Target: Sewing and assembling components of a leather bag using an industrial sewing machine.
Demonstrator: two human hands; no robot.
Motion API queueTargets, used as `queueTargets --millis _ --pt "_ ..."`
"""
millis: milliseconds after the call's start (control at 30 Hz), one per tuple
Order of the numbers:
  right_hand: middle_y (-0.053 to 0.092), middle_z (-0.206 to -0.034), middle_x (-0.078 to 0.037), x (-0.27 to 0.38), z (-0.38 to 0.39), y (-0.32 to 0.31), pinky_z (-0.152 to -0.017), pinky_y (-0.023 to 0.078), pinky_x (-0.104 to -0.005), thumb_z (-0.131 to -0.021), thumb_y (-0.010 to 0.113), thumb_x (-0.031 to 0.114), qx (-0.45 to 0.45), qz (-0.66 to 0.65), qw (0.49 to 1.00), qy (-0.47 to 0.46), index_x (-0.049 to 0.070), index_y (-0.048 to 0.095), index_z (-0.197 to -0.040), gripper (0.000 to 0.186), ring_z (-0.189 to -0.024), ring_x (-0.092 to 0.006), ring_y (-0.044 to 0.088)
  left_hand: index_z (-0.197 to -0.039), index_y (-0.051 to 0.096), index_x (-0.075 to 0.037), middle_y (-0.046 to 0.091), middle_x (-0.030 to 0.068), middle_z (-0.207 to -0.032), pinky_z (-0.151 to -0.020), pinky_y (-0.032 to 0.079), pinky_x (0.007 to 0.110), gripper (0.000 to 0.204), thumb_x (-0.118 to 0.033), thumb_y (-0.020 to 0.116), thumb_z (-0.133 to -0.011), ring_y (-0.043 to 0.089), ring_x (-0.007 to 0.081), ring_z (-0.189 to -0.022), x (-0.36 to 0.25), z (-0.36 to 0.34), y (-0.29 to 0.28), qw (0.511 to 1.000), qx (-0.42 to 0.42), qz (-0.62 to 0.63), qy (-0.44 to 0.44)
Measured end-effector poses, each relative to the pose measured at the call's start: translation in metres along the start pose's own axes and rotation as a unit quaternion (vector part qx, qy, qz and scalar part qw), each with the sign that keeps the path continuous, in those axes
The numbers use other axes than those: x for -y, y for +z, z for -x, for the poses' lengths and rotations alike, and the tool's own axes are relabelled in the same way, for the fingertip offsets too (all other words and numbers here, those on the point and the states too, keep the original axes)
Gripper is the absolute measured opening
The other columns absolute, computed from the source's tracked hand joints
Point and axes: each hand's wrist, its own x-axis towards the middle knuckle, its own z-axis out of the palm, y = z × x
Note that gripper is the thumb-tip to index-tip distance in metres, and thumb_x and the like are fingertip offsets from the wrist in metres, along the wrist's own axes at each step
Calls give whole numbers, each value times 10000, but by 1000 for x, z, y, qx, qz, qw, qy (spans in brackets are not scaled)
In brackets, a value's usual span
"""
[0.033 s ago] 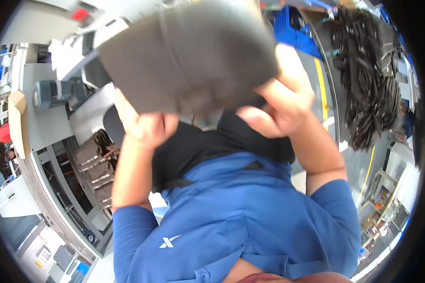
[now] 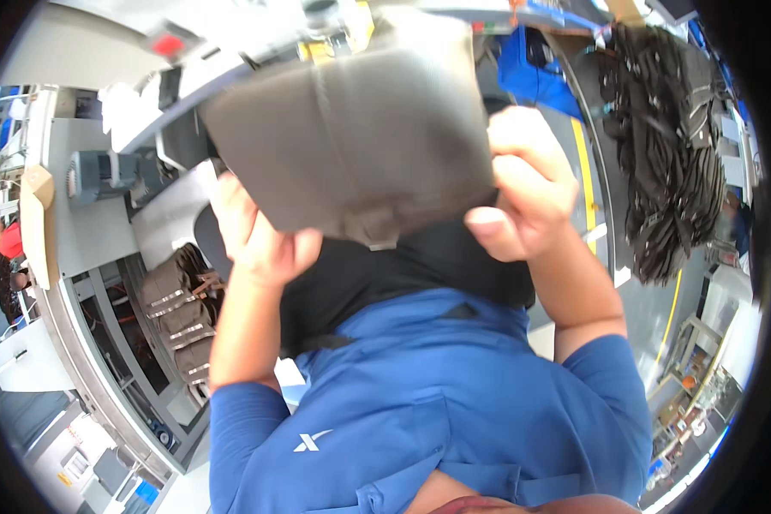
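Observation:
A dark grey-brown panel (image 2: 368,141), leather-like with a seam down its middle, is held up in front of my body. It tilts slightly, and a small tab shows at its lower edge. My left hand (image 2: 265,236) is closed on its lower left corner, with the thumb along the edge. On the right edge, my right hand (image 2: 531,188) grips with curled fingers, its thumb near the lower right corner. Some fingertips are hidden behind the panel.
Behind the panel are a white worktop and a machine with yellow parts (image 2: 360,30). A grey motor (image 2: 103,176) sits at left, above stacked dark pieces (image 2: 180,300). To the right are a blue bin (image 2: 535,77) and a large pile of dark pieces (image 2: 668,154).
Lower and a little to the right, the panel now shows more of the yellow machine parts beyond its top edge. Both hands still hold it, and it is less blurred.

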Motion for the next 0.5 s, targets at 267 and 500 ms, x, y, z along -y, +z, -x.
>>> queueTargets --millis 267,500 --pt "556 -1429 -209 -11 -48 1 -1100 356 -434 -1022 423 463 -2 -164 957 238 -56 658 -1241 610 -1288 -320 513 -1210 646 104 630 261 -1295 -1102 389 495 585 -399 504 -948 554 398 -1260 20 -42 -25 937 -53 302 -170" --pt "631 -1299 -251 -6 -38 12 -1128 350 -480 -863 692 276 72 -222 951 203 48 687 -712 273 -1279 -376 535 -1016 666 71 631 142 -951 -748 491 334 430 -349 598 -958 583 189 -774 16 -5 -17 878 88 376 -283"
